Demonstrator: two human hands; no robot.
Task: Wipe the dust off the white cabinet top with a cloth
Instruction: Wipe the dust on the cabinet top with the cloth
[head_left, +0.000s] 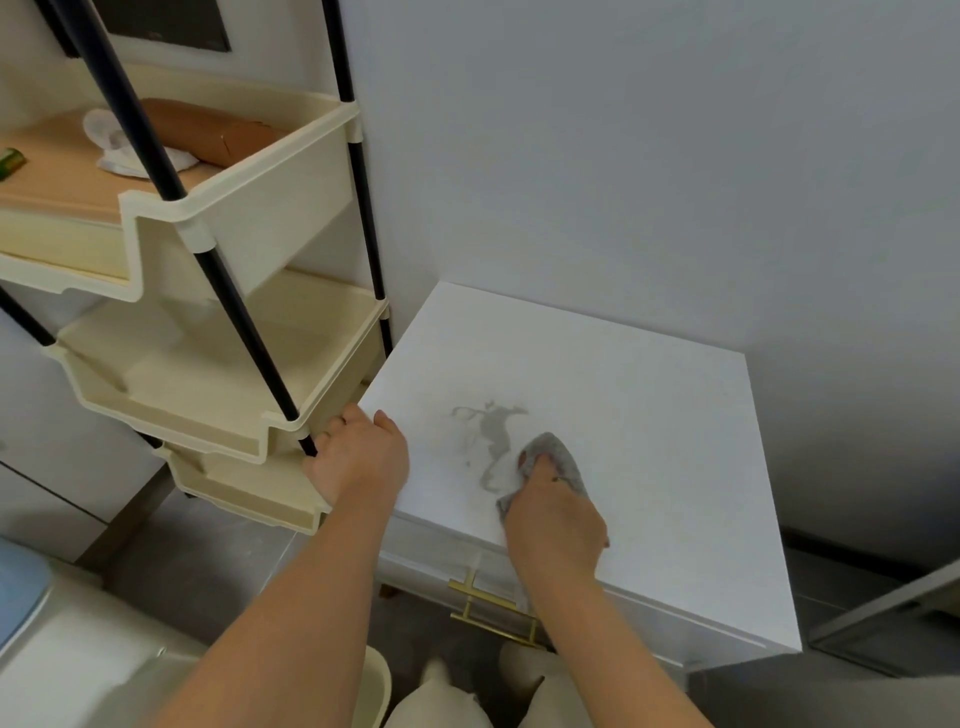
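Item: grey cloth (560, 460), bunched, lying at lower centre of the frame on the white cabinet top (649, 405), just right of a grey smear (491, 441); its visible length runs up-frame, the rounded end pointing toward the wall. Right hand (556, 522) holds it, fingers curled over the cloth and thumb pressed against its left side. Left hand (358, 457) grips the top's left edge (thumb on the surface, fingers wrapped over the side), beside a cream shelf rack (218, 364).
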